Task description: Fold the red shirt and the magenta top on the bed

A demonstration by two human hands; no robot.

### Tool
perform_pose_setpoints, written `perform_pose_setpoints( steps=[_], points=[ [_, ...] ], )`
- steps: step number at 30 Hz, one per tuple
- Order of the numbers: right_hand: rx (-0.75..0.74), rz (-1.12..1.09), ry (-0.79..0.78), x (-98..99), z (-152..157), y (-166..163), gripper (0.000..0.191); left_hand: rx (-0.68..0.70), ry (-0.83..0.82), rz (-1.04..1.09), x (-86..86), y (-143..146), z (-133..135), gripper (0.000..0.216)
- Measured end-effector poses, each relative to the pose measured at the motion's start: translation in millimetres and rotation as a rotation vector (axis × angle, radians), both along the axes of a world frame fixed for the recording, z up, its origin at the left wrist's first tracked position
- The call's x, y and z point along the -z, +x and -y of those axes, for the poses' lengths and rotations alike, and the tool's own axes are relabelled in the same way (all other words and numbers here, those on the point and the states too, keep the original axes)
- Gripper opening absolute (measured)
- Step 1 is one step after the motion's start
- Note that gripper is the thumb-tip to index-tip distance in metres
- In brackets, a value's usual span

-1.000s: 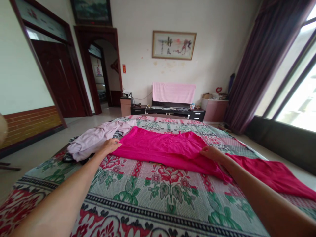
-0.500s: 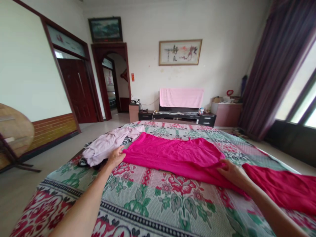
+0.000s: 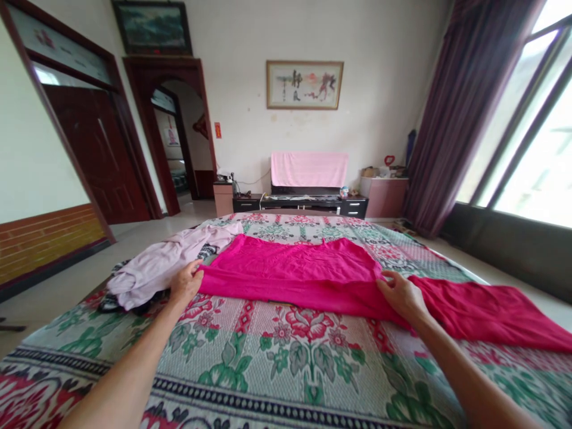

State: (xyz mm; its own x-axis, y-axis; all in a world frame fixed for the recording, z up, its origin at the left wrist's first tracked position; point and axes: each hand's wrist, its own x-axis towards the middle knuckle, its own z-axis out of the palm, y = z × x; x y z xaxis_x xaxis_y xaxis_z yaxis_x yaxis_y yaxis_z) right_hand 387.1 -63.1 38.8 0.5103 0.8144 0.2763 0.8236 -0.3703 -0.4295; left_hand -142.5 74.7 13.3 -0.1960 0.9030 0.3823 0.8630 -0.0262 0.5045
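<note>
A bright pink garment [image 3: 290,262] lies spread across the bed, with its near part folded over in a long strip. My left hand [image 3: 186,282] pinches the left end of that strip. At the other end, my right hand [image 3: 399,293] has its fingers closed on the right side of the fabric. Just beyond my left hand is a heap of pale pink clothing [image 3: 156,265] with black-and-white patterned cloth under it. To the right of my right hand, a red garment [image 3: 496,310] lies flat.
A floral bedspread [image 3: 308,357] covers the bed under everything. Past the far edge stands a low black cabinet [image 3: 353,207] with a pink cloth [image 3: 308,169] draped over a screen. Doors are on the left; a purple curtain [image 3: 473,113] and window are on the right.
The view has turned to the right, so the scene sits further left. Both hands still hold the pink garment, and its folded strip looks straighter and flatter along the right.
</note>
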Motion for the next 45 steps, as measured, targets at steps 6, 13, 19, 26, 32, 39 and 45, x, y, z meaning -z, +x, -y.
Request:
perform_pose_setpoints(
  steps=[6, 13, 19, 26, 32, 39, 45],
  points=[
    [-0.286, 0.250, 0.124, -5.6, 6, -29, 0.039, 0.055, -0.037, 0.006, -2.1, -1, 0, 0.051],
    [-0.578, 0.282, -0.024, -9.5, -24, -52, 0.027, 0.171, -0.082, 0.075, -8.1, -2, 11, 0.039],
    [-0.427, 0.355, -0.090, -31.3, -49, -57, 0.030, 0.177, -0.040, 0.096, -3.5, -1, 9, 0.032],
    [-0.362, 0.277, -0.100, -18.3, -56, -67, 0.034, 0.169, -0.008, 0.090, -3.7, -1, 10, 0.037],
    [-0.494, 0.248, 0.150, 0.6, -57, -90, 0.036, 0.208, -0.022, 0.126, 1.5, -3, 7, 0.043],
    [-0.586, 0.329, 0.014, 13.3, -57, -119, 0.031, 0.271, 0.053, 0.036, 8.9, -4, 1, 0.044],
    [-0.567, 0.305, 0.129, 21.1, -59, -111, 0.024, 0.261, 0.067, 0.042, 10.9, -4, -4, 0.044]
  ],
)
